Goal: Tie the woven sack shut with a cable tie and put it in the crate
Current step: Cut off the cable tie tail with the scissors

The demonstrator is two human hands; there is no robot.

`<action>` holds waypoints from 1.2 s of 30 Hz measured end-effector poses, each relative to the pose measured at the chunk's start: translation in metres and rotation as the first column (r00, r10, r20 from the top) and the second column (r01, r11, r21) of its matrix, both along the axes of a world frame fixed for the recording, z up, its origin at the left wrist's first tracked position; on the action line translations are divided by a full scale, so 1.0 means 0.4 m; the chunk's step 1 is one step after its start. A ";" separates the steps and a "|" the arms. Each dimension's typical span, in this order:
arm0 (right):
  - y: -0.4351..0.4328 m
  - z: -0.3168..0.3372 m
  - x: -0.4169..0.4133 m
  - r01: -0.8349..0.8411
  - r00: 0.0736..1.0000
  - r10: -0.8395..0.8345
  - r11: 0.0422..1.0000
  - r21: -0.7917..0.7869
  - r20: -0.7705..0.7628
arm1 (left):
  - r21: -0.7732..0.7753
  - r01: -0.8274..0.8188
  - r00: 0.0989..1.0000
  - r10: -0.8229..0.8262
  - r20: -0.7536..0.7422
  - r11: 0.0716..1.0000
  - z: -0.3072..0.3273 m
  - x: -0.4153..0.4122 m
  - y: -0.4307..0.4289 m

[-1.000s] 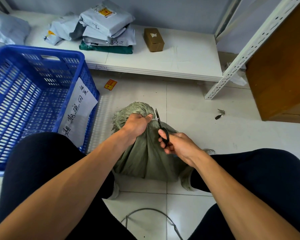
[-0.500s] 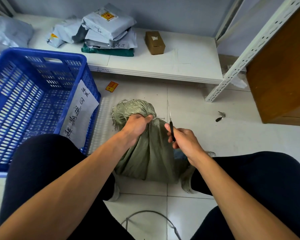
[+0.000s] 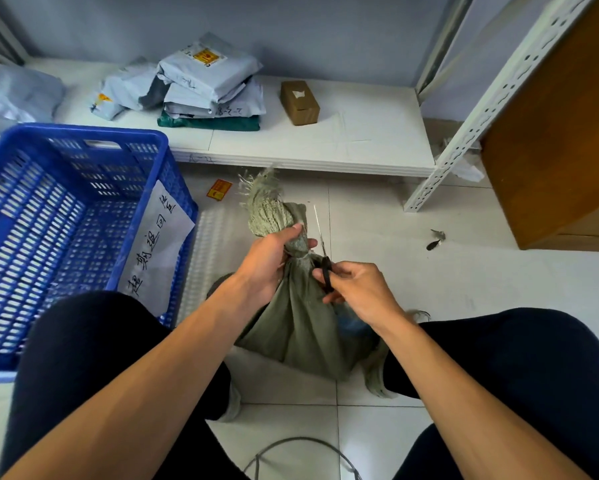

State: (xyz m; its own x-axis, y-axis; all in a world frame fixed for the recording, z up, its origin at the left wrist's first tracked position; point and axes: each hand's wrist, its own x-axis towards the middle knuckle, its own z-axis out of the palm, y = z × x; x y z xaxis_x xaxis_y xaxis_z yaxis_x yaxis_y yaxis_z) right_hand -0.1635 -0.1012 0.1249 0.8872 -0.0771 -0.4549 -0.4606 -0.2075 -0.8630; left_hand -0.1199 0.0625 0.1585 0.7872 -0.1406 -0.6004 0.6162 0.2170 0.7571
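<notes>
A grey-green woven sack [image 3: 301,327] stands on the tiled floor between my knees. Its gathered neck rises upright with a frayed top. My left hand [image 3: 270,261] grips the neck just above a thin pale cable tie [image 3: 303,258] cinched round it. My right hand [image 3: 357,292] holds small black-handled scissors [image 3: 322,251], blades pointing up beside the neck, just right of the tie. The blue plastic crate [image 3: 83,216] sits on the floor to the left, with a handwritten paper sheet hanging on its near wall.
A low white shelf board [image 3: 343,147] at the back carries stacked grey mail bags [image 3: 208,84] and a small cardboard box [image 3: 298,102]. A white slotted rack post [image 3: 478,123] and a wooden cabinet [image 3: 561,133] stand at right. A grey cable loop [image 3: 301,445] lies on the near floor.
The sack's neck, bent over to the left before, now stands upright in my left hand. My right hand has turned the scissors from the tie to point straight up beside the neck.
</notes>
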 end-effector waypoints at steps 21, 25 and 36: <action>0.047 0.024 -0.003 -0.227 0.929 0.360 0.746 -0.626 0.091 | 0.284 -0.182 0.983 0.183 0.022 0.941 -0.031 0.049 -0.017; 0.071 0.053 -0.002 -0.187 0.940 0.325 0.746 -0.639 0.105 | 0.355 -0.209 0.977 0.211 0.032 0.911 -0.022 0.063 -0.017; 0.050 0.080 0.013 -0.054 0.981 0.153 0.802 -0.594 0.118 | 0.301 -0.283 0.948 0.313 -0.056 0.911 -0.004 0.101 -0.005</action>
